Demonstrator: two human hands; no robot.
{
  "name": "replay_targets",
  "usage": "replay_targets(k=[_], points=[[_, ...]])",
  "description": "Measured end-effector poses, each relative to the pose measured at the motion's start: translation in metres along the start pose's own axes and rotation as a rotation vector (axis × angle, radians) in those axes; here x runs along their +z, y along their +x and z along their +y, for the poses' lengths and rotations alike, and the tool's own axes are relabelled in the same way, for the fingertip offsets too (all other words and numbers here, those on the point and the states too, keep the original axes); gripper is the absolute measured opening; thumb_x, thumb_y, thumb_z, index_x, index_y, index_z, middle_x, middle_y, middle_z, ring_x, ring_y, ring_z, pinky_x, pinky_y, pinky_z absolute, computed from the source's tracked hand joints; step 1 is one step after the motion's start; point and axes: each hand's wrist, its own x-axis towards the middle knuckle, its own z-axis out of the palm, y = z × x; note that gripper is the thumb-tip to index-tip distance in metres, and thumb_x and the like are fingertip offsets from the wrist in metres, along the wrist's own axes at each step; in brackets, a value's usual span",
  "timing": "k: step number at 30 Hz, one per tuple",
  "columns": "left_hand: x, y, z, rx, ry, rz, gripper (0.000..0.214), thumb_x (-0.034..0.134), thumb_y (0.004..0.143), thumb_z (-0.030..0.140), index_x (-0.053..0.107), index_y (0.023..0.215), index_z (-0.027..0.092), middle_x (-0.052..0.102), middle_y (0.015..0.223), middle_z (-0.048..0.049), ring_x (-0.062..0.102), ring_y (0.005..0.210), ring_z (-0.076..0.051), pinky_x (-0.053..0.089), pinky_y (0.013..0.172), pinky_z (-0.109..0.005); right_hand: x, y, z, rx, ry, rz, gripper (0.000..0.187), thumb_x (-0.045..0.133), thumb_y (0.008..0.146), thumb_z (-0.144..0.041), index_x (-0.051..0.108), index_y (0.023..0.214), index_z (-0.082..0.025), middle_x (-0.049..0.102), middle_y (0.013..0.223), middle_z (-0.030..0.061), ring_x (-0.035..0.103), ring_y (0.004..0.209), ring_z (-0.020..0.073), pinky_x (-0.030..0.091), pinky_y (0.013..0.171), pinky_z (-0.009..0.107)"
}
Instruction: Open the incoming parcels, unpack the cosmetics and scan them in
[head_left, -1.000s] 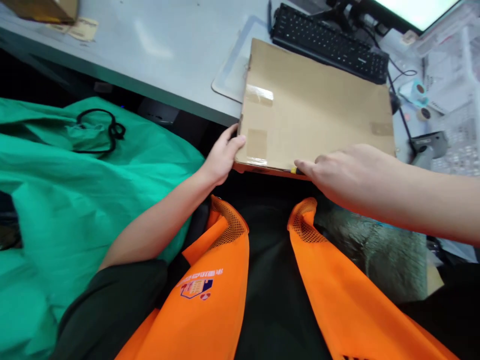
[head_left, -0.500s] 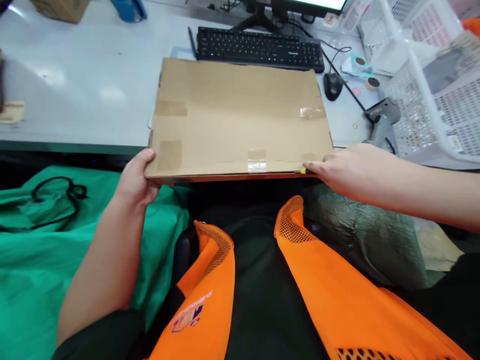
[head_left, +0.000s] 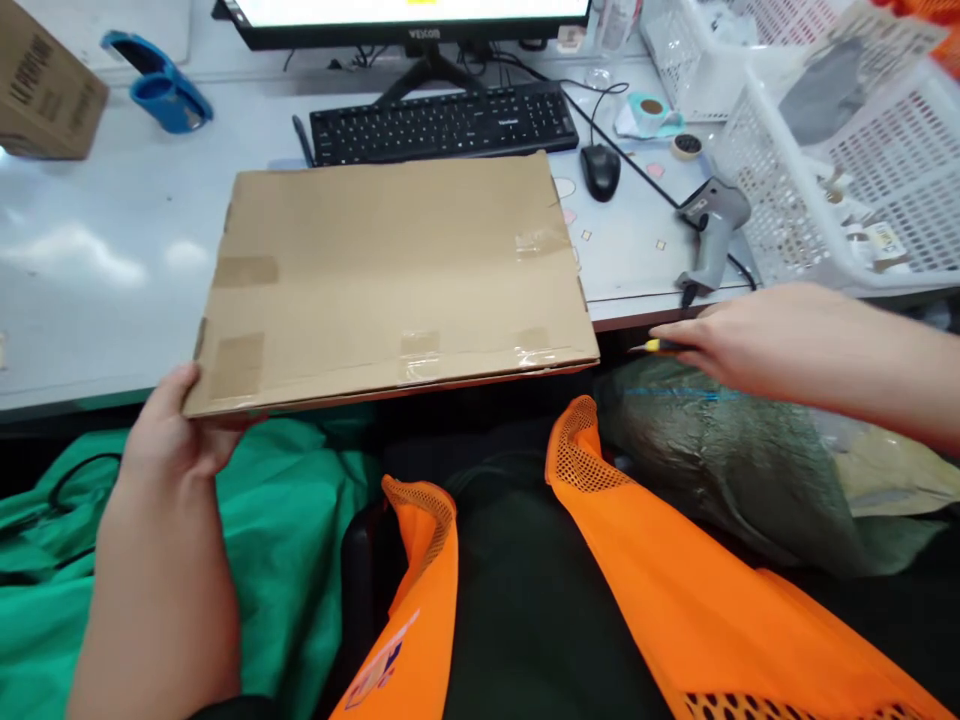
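A flat brown cardboard box [head_left: 397, 270] with several strips of clear tape lies partly on the desk, its near edge jutting out over the front. My left hand [head_left: 180, 425] grips the near left corner, thumb on top and fingers beneath. To the right of the box, apart from it, my right hand [head_left: 712, 340] is closed around a small utility knife [head_left: 654, 346] with a yellow tip and dark handle. The blade end points left toward the box's near right corner.
Behind the box are a keyboard [head_left: 442, 125], a mouse [head_left: 600, 172] and a monitor [head_left: 420, 25]. A barcode scanner [head_left: 709, 235] and white plastic baskets [head_left: 795, 215] stand right. A blue holder [head_left: 169, 100] and another carton [head_left: 49, 85] sit far left. Green cloth [head_left: 292, 540] hangs lower left.
The box has shifted left with my left hand and tilted slightly. My right hand with the knife has come away from the box's near edge to the right. The view has also shifted.
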Motion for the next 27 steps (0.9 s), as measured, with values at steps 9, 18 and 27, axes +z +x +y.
replay_targets(k=[9, 18, 27], points=[[0.062, -0.040, -0.047, 0.123, -0.454, 0.371, 0.098, 0.092, 0.064, 0.030, 0.042, 0.142, 0.062, 0.048, 0.167, 0.0125, 0.069, 0.125, -0.021, 0.062, 0.084, -0.033, 0.059, 0.088, 0.038, -0.032, -0.083, 0.270, 0.046, 0.045, 0.113, -0.033, 0.061, 0.148, -0.007, 0.079, 0.097, 0.0173, 0.061, 0.065, 0.0148, 0.034, 0.059, 0.027], [0.085, -0.049, -0.059, 0.166, -0.797, 0.364, 0.072, 0.084, 0.063, 0.033, 0.057, 0.130, 0.037, 0.073, 0.122, -0.0013, 0.072, 0.095, -0.021, 0.061, 0.085, -0.035, 0.038, 0.125, -0.063, -0.455, 0.064, 0.467, 0.064, 0.057, 0.106, -0.048, 0.050, 0.157, -0.010, 0.059, 0.151, 0.0321, 0.062, 0.136, 0.0483, 0.058, 0.099, 0.062], [0.094, -0.045, -0.084, -0.033, -1.026, 0.411, 0.034, 0.071, 0.057, 0.029, 0.058, 0.088, 0.023, 0.070, 0.084, -0.0020, 0.073, 0.095, -0.028, 0.061, 0.095, -0.043, 0.050, 0.101, -0.170, -0.650, -0.038, 0.112, 0.082, 0.066, 0.098, -0.051, 0.044, 0.166, -0.009, 0.037, 0.170, 0.0338, 0.039, 0.155, 0.0575, 0.046, 0.114, 0.078]])
